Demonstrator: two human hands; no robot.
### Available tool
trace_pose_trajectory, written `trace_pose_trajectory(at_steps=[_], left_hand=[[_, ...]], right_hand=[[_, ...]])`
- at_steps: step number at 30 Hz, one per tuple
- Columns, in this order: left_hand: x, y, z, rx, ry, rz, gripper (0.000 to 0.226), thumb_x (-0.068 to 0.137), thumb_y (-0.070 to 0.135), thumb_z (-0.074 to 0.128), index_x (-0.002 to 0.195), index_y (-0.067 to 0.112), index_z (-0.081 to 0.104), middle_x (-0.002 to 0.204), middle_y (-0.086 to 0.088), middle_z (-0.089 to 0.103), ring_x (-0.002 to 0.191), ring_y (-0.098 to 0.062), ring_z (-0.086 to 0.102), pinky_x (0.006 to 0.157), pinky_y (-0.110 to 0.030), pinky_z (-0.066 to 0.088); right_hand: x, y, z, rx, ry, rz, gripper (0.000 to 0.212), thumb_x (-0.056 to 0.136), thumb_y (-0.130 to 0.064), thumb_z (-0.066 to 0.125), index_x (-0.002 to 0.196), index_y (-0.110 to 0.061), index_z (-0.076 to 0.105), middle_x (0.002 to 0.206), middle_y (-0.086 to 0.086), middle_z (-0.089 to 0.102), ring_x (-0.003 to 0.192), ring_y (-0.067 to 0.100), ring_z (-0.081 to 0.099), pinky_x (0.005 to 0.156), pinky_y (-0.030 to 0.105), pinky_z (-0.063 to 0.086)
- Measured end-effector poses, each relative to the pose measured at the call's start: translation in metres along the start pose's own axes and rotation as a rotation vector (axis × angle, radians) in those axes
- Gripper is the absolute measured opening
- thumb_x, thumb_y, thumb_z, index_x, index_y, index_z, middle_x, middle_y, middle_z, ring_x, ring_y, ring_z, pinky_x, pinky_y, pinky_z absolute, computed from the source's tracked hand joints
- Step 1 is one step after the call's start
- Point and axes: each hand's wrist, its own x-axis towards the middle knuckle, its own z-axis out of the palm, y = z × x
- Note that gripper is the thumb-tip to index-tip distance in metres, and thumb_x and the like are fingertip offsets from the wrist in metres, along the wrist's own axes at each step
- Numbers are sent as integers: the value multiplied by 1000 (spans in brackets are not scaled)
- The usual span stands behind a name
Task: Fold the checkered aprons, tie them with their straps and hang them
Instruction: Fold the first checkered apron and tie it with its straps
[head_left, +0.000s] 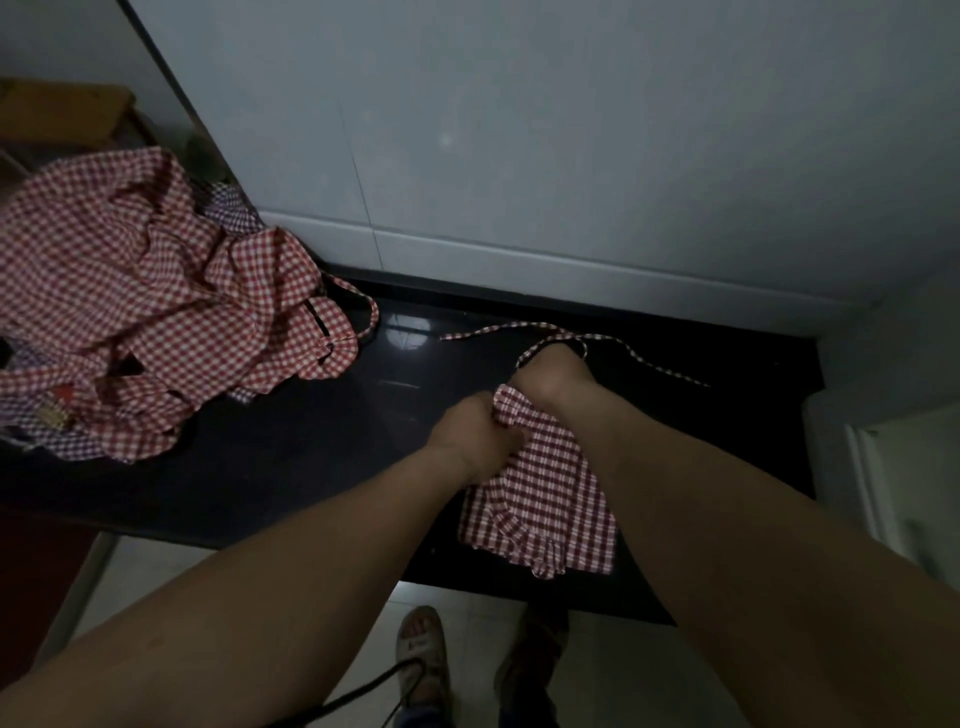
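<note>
Red-checked cloth: the folded apron (545, 499) lies on the dark desk (291, 452), with its ruffled hem close to the front edge.
Left hand: the left hand (475, 434) grips the bunched top corner of the bundle, fingers curled into the cloth.
Right hand: the right hand (553, 374) sits just beyond the bundle and appears curled on the strap (649, 364), which loops at its knuckles; the fingertips are hidden.
Strap ends: two thin tails trail loose over the desk, one to the left and one to the right.
Waiting work: a pile of aprons (130, 301) is heaped unfolded at the desk's left end.
Risk, folds: if the left grip eases while the strap is drawn round, the folds would likely spring open.
Risk, knot: a slack wrap could leave a tie that fails once hung.
Risk, edge: a tug toward the body could drag the bundle off onto the floor (519, 649).
Writing: none can be read, and no label or brand shows in the dim light.
</note>
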Motion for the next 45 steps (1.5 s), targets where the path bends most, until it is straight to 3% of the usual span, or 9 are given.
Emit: trace_pose_trajectory(at_steps=[4,7,12,16,24,28,34,40,45], left_hand=[[3,-13,2,-336,38,-77,30,92,30,77,118,20,67,111,0,75,98,-20,73,92,-42,61],[0,-13,4,-662,122,-166,21,97,20,73,117,16,70,107,-5,78,93,-22,77,87,-43,64],[-6,-5,11,-992,178,-199,23,99,15,66,122,16,69,112,-7,79,100,-25,77,90,-46,63],[-18,-2,11,-1147,12,-179,25,104,11,58,127,18,68,115,-6,78,109,-26,74,90,-44,60],[-35,0,-12,-1329,-282,-169,35,101,11,52,134,5,63,131,-15,71,114,-28,70,99,-45,54],[-29,-1,-18,-1240,-231,-244,35,99,9,55,133,9,63,123,-11,74,108,-26,71,88,-44,60],[-46,-20,-1,-815,-86,-436,24,99,25,68,117,9,66,97,-12,77,80,-28,74,68,-40,62],[-33,-17,-13,89,568,201,44,89,48,73,117,18,55,119,-2,54,111,-21,54,94,-42,51],[11,40,-15,573,325,344,38,96,54,58,120,25,62,122,-1,63,120,-25,55,102,-49,45]], right_hand=[[-31,5,-17,543,113,-97,24,95,-20,67,74,-10,68,64,3,64,59,16,58,63,29,46],[-89,29,-19,801,48,-100,25,102,-21,56,84,-8,69,67,4,63,51,10,51,51,25,38],[-154,76,30,1264,-78,294,29,107,-28,53,105,-10,75,80,6,75,66,15,61,65,30,45],[-135,83,40,1347,131,510,34,109,-30,50,96,-8,72,70,5,73,56,15,59,46,22,41],[-131,86,14,1549,-10,468,30,110,-28,46,127,-12,65,125,14,70,115,29,67,97,43,57],[-117,89,6,1559,-93,387,34,112,-27,42,125,-8,68,122,15,74,114,32,70,104,48,54],[-121,101,14,1061,17,445,29,108,-30,50,112,-13,73,106,10,77,97,28,74,74,36,63],[-118,113,7,963,46,385,29,108,-29,48,107,-16,74,105,9,78,97,27,75,72,36,64],[-106,119,14,885,93,386,32,105,-28,47,98,-18,76,100,7,78,97,28,73,95,51,59]])
